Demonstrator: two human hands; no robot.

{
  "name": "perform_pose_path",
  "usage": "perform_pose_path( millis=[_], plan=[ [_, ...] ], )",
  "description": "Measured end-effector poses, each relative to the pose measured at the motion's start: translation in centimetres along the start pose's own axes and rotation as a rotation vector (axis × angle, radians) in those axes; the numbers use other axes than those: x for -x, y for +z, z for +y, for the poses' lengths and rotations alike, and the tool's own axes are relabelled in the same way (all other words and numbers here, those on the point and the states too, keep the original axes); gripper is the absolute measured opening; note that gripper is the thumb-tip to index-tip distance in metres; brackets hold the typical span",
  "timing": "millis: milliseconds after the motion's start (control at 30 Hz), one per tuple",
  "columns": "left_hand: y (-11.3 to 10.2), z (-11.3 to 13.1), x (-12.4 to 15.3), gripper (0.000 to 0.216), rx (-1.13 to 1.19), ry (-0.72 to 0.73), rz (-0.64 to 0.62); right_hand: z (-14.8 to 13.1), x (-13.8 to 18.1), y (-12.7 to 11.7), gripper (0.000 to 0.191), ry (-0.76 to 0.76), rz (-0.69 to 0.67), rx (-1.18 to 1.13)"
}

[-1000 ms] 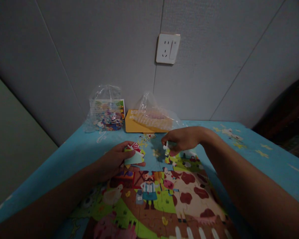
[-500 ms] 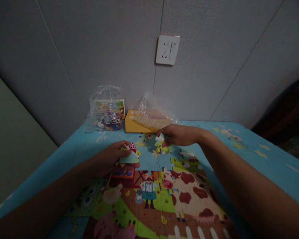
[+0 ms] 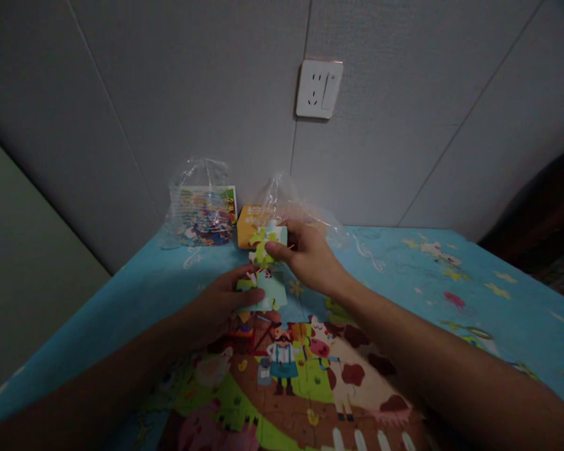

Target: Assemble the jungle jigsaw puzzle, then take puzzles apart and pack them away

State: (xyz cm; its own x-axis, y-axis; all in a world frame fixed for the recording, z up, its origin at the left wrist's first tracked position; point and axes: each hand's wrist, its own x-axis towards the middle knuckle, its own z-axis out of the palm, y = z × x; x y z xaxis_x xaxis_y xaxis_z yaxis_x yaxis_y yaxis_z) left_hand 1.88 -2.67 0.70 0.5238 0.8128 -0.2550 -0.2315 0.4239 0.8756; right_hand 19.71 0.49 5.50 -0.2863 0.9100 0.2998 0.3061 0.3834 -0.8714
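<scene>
My left hand (image 3: 235, 297) is closed on a jigsaw piece (image 3: 273, 289) in pale blue and green, held over the top edge of the puzzle. Just above it, my right hand (image 3: 308, 254) pinches another jigsaw piece (image 3: 263, 245), green and white with pale blue. The two pieces overlap in view; I cannot tell whether they touch. Below both hands lies the partly joined farm jigsaw puzzle (image 3: 282, 401), showing a farmer, a spotted cow, a hen and a pig. My right forearm hides part of its right side.
By the wall stand a clear plastic bag with a printed picture (image 3: 202, 213) and a yellow box (image 3: 249, 225) partly under another clear bag (image 3: 319, 219). A blue patterned cloth (image 3: 390, 263) covers the table. A white socket (image 3: 319, 89) is on the wall.
My right hand has moved left with its piece, to above my left hand. My left hand has shifted slightly right, its piece turned so that more pale blue shows.
</scene>
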Motion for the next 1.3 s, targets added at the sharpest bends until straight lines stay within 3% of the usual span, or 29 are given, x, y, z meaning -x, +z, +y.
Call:
perform_pose_path(
  millis=[100,267,400,533,667,800,867,1000,1133,1300],
  plan=[
    [0.0,0.4,0.1,0.049,0.048,0.013,0.02,-0.8,0.1,-1.0,0.012,-0.019,-0.083,0.143],
    [0.3,0.7,0.4,0.044,0.117,0.051,-0.038,-2.6,1.2,-0.9,0.019,-0.019,-0.284,0.639],
    [0.8,0.6,0.3,0.028,0.094,0.053,0.058,-4.1,2.2,-1.7,0.032,-0.071,-0.4,0.739],
    [0.5,0.9,-0.1,0.027,0.165,0.045,0.144,-3.6,4.1,-5.4,0.038,0.129,-0.501,0.891],
    [0.1,0.9,0.2,0.036,0.191,0.01,0.105,0.2,6.5,-9.2,0.076,0.466,-0.568,1.141],
    [0.4,-0.1,1.0,0.05,0.076,-0.221,-0.158,3.4,7.5,-11.1,0.087,0.521,-0.578,1.094],
    [0.6,-0.6,1.3,0.052,0.002,-0.301,-0.224,3.9,7.4,-11.5,0.088,0.53,-0.588,1.013],
    [0.8,-0.8,1.2,0.051,-0.063,-0.305,-0.251,4.0,7.3,-12.0,0.085,0.532,-0.562,0.944],
    [0.9,-0.5,1.1,0.048,-0.089,-0.298,-0.263,4.3,7.3,-12.0,0.068,0.478,-0.454,0.924],
    [0.8,-0.6,1.2,0.048,-0.095,-0.334,-0.232,4.6,6.8,-12.4,0.05,0.394,-0.443,0.815]
  ],
)
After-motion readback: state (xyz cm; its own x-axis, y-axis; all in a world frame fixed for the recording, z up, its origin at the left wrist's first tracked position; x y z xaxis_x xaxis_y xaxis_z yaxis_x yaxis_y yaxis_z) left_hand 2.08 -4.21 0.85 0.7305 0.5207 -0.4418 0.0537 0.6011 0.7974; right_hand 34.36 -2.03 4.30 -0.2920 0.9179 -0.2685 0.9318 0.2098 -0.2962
